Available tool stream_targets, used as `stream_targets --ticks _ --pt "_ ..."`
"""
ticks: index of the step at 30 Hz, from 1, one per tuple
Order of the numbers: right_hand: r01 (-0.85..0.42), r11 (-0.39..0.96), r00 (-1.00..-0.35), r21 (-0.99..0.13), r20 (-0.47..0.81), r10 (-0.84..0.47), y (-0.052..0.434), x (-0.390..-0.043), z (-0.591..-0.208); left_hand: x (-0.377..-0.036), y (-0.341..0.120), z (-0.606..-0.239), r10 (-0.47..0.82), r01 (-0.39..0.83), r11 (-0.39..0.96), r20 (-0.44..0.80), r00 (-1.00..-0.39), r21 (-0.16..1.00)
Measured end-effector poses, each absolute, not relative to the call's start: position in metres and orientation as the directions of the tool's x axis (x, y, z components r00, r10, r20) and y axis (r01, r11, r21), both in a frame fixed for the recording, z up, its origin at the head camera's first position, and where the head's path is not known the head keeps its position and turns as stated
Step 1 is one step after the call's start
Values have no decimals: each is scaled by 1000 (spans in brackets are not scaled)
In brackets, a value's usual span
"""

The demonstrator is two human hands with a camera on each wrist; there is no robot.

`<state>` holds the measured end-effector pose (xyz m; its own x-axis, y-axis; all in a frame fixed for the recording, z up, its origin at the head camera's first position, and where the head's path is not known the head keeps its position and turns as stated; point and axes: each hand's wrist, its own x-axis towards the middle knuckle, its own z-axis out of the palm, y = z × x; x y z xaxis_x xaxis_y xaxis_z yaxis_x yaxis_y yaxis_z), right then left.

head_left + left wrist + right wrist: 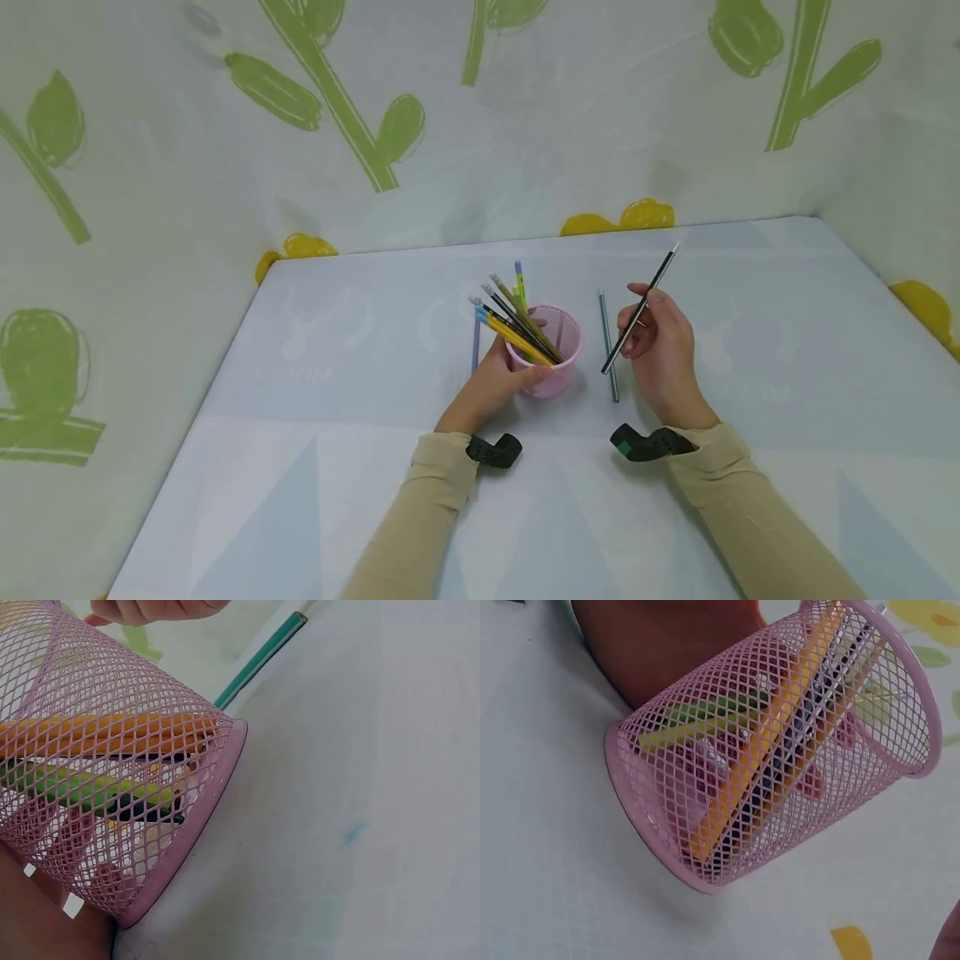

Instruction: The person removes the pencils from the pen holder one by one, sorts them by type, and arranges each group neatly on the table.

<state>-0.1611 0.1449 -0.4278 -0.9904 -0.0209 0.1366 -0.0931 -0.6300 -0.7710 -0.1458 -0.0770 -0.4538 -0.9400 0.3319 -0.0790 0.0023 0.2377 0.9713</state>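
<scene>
My left hand (491, 382) grips a pink mesh pencil cup (557, 383), thumb on its near side and fingers round the far side. Several pencils (517, 321), yellow, black, olive and green, lean to the left inside the cup. Through the mesh in the left wrist view, orange pencils (105, 736) and green ones show their lower ends. To the right of the cup, my right hand (663, 358) pinches a black-and-white striped pencil (662, 272) at a slant, its upper end pointing away to the right. A teal pencil (604, 321) lies on the table between cup and right hand.
A purple pencil (476, 342) is just left of the cup, partly behind my left hand. The pale table (315, 400) bears faint blue triangles. White walls with green plant prints (345, 108) stand behind and at the sides.
</scene>
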Motion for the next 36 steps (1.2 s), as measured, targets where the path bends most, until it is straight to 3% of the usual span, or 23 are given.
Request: stream_targets --ticks 15,23,32,36 --pt "42 -503 -999 -863 -29 -32 168 -171 -441 -145 -75 -453 326 -9 225 -84 -941 974" --pt "185 -145 -980 -972 -173 -97 181 -175 -450 -143 -77 -449 337 -12 214 -85 -938 977" --pt "173 38 -973 -984 -177 -146 185 -177 -455 -133 -75 -426 354 8 210 -68 -933 978" --pt "156 197 -972 -968 -186 -145 184 -178 -454 -135 -76 -432 363 1 190 -70 -929 982"
